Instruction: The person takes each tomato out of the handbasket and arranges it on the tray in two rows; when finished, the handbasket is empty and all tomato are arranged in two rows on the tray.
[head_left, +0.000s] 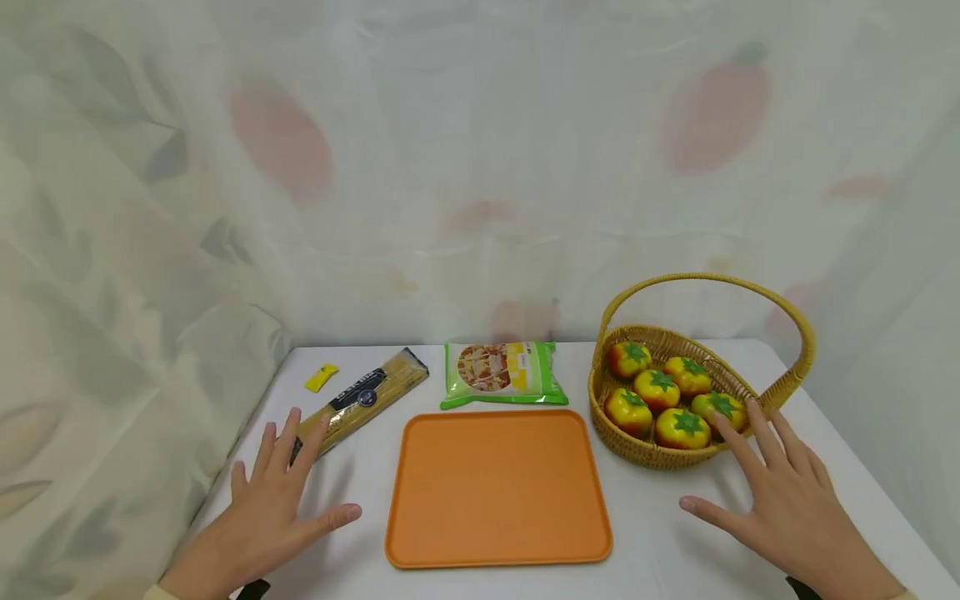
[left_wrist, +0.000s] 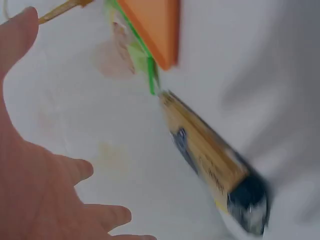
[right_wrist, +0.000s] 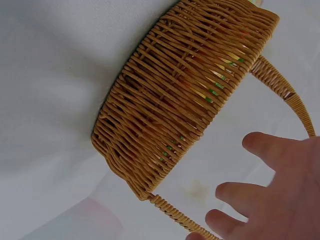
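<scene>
My left hand point(head_left: 273, 504) is held over the left part of the table with fingers spread and nothing in it. Beyond its fingertips lies a long pack of spaghetti point(head_left: 367, 400), set diagonally; the left wrist view shows the same pack point(left_wrist: 210, 155) end-on. My right hand point(head_left: 783, 492), also spread and holding nothing, hovers at the front right. Its fingertips overlap the rim of a wicker basket point(head_left: 652, 456) in the head view. Inside the basket sit several red-and-yellow persimmons point(head_left: 684, 427) with green tops. In the right wrist view the fingers are apart from the basket's woven side point(right_wrist: 155, 95).
An orange tray point(head_left: 498, 492) lies between the hands. Behind it is a green-edged food bag point(head_left: 502, 372) with a picture on it. A small yellow packet point(head_left: 322, 377) lies at the back left. Patterned curtains point(head_left: 480, 167) stand behind the white table point(head_left: 645, 533).
</scene>
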